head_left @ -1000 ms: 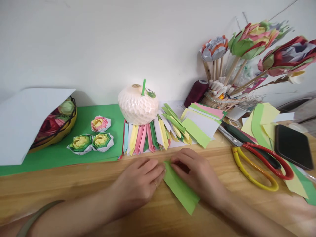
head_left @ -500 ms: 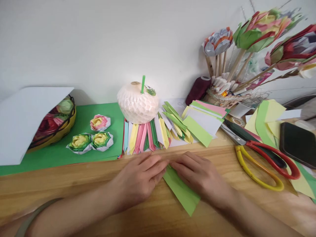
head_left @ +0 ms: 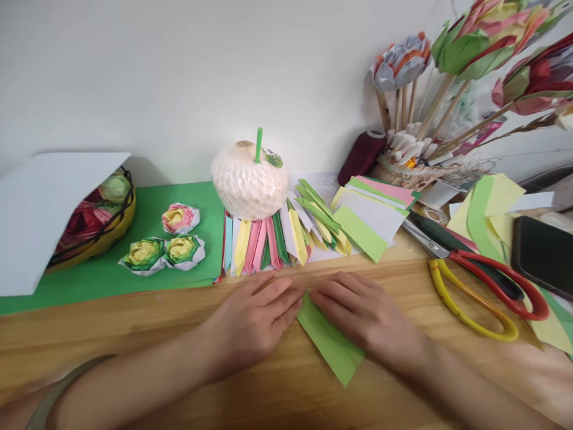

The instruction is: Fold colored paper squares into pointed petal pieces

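A light green strip of paper [head_left: 330, 340] lies aslant on the wooden table between my hands, its far end creased to a point. My right hand [head_left: 358, 307] is closed over its right side, fingertips pressing near that point. From the other side, the bent fingers of my left hand [head_left: 264, 316] pinch at the left edge by the tip; the thumb is partly hidden. Just beyond my hands lies a row of folded paper strips [head_left: 254, 248] in pink, yellow, green and white, with a pile of folded green and yellow pieces [head_left: 320, 215] beside it.
A white textured pot with a green straw [head_left: 250, 182] stands behind the strips. Flat paper strips [head_left: 371, 218], red-and-yellow-handled scissors [head_left: 474, 292] and a phone [head_left: 544, 254] are on the right. Three paper flowers [head_left: 181, 248] sit on green sheets at left, near a basket [head_left: 120, 218].
The view has shifted slightly. My fingertips have parted a little at the paper's far end, so its point shows more. Both hands stay on the strip.
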Demonstrator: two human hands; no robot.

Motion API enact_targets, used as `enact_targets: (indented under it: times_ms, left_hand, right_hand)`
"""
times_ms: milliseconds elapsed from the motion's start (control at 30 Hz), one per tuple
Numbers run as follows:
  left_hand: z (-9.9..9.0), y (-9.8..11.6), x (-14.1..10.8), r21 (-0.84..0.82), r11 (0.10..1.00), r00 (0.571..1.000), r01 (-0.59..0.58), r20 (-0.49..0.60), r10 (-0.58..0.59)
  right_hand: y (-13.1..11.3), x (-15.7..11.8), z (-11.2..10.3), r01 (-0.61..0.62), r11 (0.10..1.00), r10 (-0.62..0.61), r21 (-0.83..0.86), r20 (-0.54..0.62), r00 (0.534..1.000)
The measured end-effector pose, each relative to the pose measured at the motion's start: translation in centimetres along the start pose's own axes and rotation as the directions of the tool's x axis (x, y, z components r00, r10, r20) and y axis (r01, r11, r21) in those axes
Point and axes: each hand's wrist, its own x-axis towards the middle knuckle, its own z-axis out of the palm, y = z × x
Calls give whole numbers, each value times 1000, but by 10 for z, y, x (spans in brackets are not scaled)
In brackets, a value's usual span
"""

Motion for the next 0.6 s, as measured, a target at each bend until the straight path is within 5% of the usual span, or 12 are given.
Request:
enact_targets:
  times_ms: [333,600]
  left_hand:
    - [-2,1,1,-13,999,999,40,36,-40]
    - [-6,2,2,9,999,998,38,43,-38]
  right_hand:
    - [3,-1,1,-15,1000,15,13,38,999]
    - [7,-7,0,-122,977,125,178,-7,992]
